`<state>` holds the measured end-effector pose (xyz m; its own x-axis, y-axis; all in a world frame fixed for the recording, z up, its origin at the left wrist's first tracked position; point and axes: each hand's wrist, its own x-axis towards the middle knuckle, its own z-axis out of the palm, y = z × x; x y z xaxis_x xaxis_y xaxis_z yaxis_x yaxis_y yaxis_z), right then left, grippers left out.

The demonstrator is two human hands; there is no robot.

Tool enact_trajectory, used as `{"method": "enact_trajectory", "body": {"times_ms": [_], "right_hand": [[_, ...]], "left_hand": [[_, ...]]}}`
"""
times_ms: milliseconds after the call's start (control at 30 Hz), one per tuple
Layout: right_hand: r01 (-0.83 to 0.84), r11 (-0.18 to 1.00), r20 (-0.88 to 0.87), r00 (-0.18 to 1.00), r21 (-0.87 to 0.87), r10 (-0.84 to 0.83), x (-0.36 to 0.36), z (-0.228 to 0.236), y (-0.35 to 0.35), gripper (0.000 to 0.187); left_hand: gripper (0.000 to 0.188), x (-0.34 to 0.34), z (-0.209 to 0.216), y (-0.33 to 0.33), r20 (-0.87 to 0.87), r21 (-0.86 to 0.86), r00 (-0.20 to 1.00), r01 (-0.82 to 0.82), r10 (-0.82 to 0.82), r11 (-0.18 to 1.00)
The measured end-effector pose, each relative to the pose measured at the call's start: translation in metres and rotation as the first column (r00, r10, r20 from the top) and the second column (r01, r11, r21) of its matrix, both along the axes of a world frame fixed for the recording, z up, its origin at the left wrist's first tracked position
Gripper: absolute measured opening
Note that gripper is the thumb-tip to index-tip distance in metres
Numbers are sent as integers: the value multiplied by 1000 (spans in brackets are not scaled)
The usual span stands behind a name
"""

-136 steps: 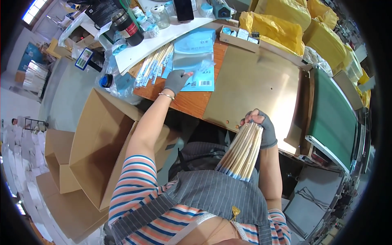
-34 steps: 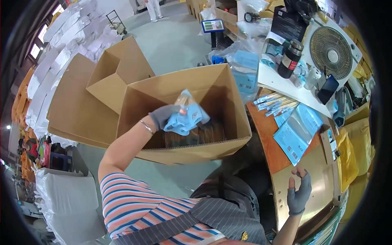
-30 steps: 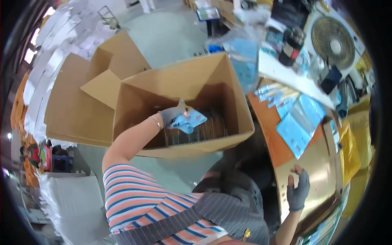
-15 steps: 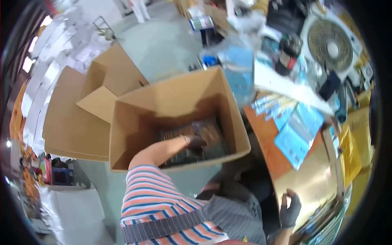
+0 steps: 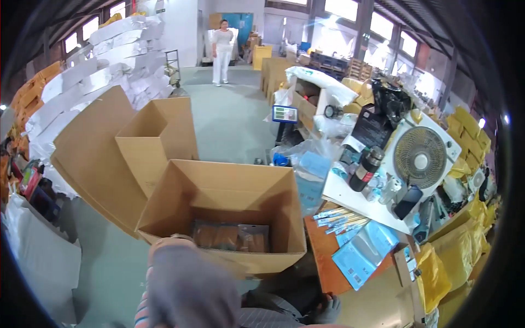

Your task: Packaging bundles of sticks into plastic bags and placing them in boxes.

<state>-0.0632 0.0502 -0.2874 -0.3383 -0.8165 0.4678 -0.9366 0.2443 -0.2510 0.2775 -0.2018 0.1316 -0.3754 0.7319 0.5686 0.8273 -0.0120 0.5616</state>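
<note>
Can see a grey-green floor (image 5: 224, 131) under bright windows (image 5: 342, 7), with white stacks (image 5: 117, 65) at left and, at right, a brown tabletop (image 5: 326, 268) bearing blue bags (image 5: 356, 268) and sticks (image 5: 342, 220). Behind these, can find a white board (image 5: 347, 202) with a flask (image 5: 366, 170), and near it a fan (image 5: 420, 160). Far off, a person (image 5: 222, 52) in white, standing.

Find the packs (image 5: 216, 236) lying at the bottom of the box (image 5: 235, 181). For the box: opening upward, long axis from left to right. For the packs: a row also from left to right; cannot tell the long axis of each one.

Cannot tell the finger state of the left grip (image 5: 191, 290), gloved, blurred, raised before the near side of the box. Cannot tell it either for the right grip (image 5: 330, 310), just beside the tabletop's edge.

Compared with half a second ago, can see the left grip out of the box, no more at the packs; the right grip no longer over the metal plate (image 5: 377, 305); the person in full view, instead of only the legs.
</note>
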Motion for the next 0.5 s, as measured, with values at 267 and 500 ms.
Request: {"method": "enact_trajectory", "body": {"times_ms": [267,500], "right_hand": [[-33,992,73,997,123,24,2,3,-4,53],[-31,986,99,995,161,15,22,33,-6,54]], "left_hand": [[28,56,32,84,-201,175,777,-570,596,803],[25,102,7,101,-253,165,626,-723,737,671]]}}
